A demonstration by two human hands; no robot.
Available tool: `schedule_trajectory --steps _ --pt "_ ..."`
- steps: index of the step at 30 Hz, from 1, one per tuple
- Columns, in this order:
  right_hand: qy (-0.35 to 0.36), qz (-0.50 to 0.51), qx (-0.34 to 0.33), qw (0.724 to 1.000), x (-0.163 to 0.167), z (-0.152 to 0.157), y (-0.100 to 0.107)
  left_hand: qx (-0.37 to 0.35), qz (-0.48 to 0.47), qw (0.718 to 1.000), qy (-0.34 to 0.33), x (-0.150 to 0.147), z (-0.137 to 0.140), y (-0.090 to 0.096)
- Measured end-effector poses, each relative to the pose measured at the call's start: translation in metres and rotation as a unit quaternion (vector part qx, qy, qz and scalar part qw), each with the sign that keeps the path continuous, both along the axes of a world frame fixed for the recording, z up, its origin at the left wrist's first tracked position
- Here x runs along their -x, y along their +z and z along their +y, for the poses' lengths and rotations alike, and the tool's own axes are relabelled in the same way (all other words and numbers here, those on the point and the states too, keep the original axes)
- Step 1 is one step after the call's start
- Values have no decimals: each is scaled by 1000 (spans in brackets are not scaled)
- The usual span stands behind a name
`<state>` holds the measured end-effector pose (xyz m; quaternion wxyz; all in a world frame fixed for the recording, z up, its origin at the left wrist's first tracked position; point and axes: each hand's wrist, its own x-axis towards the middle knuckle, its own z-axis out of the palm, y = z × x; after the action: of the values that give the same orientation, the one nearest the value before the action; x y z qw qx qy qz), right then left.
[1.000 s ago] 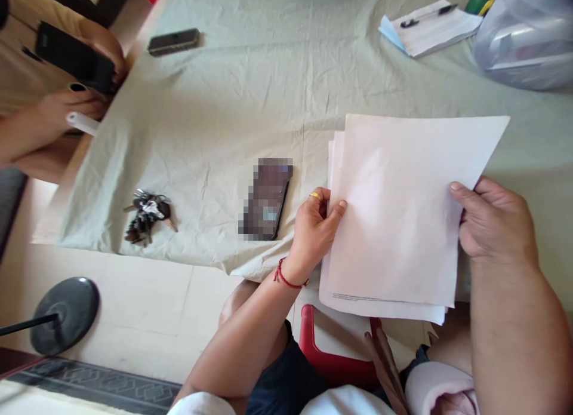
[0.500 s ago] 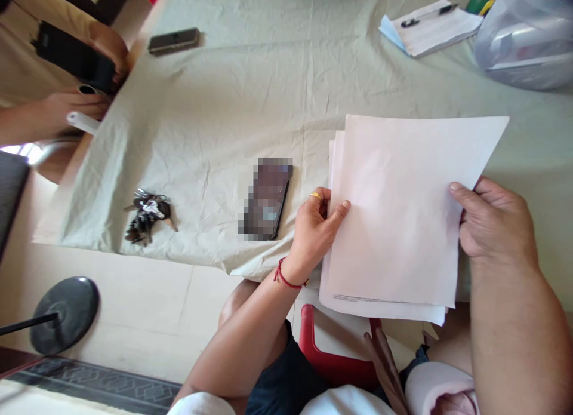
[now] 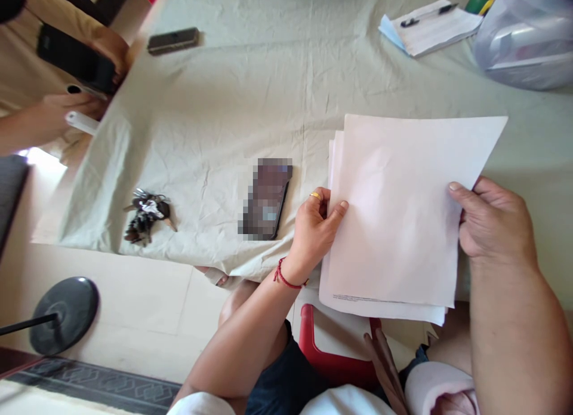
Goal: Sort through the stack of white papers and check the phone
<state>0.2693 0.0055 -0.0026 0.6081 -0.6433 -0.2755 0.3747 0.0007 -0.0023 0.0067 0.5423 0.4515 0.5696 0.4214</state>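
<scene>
Both my left hand (image 3: 313,230) and right hand (image 3: 492,224) pinch the sheets (image 3: 398,218); I reckon the loose lower ones could slide off the bench (image 3: 250,86).

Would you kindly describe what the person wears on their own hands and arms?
Both arms are bare, with no sleeves in view. The left hand has a gold ring on one finger, and a red beaded bracelet circles that wrist. The right hand shows no ring, band or watch.
</scene>
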Motion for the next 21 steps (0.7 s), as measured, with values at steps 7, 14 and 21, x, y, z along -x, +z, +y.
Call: schedule_trajectory --steps 7,14,21 --pt "1 2 -3 1000 0 0 -2 -5 -13 1000 -3 1 -1 -2" --pt "0 5 -8 1000 1 1 -1 -7 -31 999 -8 2 -2 -3" --pt "-2 5 -4 1000 2 1 0 -8 -24 1000 -4 1 -2 -3"
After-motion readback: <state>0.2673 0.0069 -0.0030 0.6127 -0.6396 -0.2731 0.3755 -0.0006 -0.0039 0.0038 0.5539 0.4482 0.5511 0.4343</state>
